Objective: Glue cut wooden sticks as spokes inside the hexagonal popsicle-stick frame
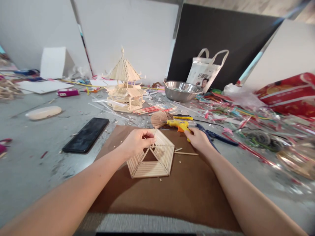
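White tote bag (197, 72) at one o'clock: dark Chinese lettering, first character 好, remainder illegible; red package (290, 95) at two o'clock: pale markings unreadable.

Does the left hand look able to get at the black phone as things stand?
Probably yes: the phone lies uncovered beside the brown sheet, with nothing tall between it and the left hand. Its fingers seem to pinch a small stick over the hexagonal frame, though.
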A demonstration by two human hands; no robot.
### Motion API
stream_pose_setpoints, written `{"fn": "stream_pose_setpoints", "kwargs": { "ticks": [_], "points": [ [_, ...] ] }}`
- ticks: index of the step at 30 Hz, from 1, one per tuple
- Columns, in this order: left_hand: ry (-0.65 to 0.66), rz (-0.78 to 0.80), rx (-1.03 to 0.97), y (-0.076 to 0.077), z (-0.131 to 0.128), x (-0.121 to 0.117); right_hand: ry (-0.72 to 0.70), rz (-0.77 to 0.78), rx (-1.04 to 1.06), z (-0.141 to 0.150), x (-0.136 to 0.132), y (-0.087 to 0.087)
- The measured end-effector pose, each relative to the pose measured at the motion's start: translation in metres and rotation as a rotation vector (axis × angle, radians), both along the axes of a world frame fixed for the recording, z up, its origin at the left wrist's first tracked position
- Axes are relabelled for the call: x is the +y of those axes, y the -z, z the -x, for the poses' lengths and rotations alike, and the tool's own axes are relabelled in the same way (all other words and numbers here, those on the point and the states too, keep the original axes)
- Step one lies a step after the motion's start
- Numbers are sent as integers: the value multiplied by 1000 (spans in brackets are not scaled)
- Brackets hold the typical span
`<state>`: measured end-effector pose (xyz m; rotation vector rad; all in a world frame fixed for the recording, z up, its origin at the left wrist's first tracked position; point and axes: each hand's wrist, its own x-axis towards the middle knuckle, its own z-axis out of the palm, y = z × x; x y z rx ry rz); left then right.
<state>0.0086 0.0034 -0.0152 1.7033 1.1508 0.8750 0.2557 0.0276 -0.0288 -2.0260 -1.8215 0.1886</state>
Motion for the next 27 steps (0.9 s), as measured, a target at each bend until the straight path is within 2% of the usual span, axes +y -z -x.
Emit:
{"fn": "stream_pose_setpoints", "kwargs": {
  "ticks": [3, 5, 7, 9, 15, 22, 27],
  "points": [
    [-21, 146, -182, -2, 1, 0, -2, 16, 221, 4, -7, -11],
    [-21, 249, -319, -3, 2, 1, -28, 26, 576, 8, -14, -19],
    [-29, 327, -446, -4, 4, 3, -98, 37, 833, 13, -23, -24],
    [-50, 387, -540, -4, 6, 5, -162, 45, 930, 18, -32, -27],
    [-108, 487, -684, -5, 6, 6, -320, 5, 968, 33, -51, -31],
    [-102, 536, -732, -6, 8, 7, -505, 52, 779, 35, -52, -18],
    [-95, 542, -733, -6, 8, 8, -615, -22, 687, 36, -52, -11]
  ]
}}
